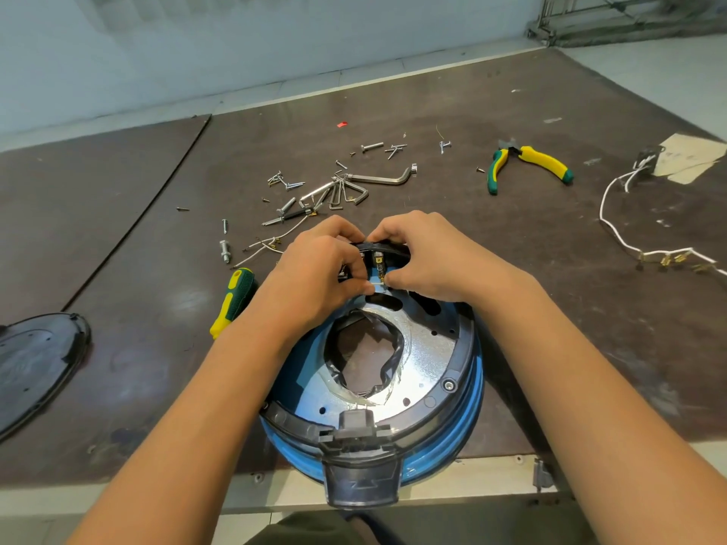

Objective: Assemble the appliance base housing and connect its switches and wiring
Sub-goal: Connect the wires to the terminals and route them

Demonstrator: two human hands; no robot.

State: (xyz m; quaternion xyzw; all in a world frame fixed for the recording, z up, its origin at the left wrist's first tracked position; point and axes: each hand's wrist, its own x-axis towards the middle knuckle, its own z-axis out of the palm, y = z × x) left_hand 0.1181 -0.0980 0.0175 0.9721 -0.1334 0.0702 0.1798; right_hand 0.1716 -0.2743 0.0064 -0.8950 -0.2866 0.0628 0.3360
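The round appliance base housing [432,348], blue-walled with a black rim and a shiny metal plate, lies upside down at the table's near edge. At its far rim sits a black switch block [379,255] with brass terminals. My left hand [318,269] and my right hand [425,257] meet over that block. Fingers of both hands pinch a small brass wire terminal [379,283] just below the switch. A black socket piece [356,422] is on the near rim.
A yellow-green screwdriver [234,298] lies left of the housing. Hex keys [346,190], screws and bolts are scattered behind the hands. Yellow pliers [527,163] lie at the back right, white wires with terminals [629,238] at the right, a black cover [35,359] at the left edge.
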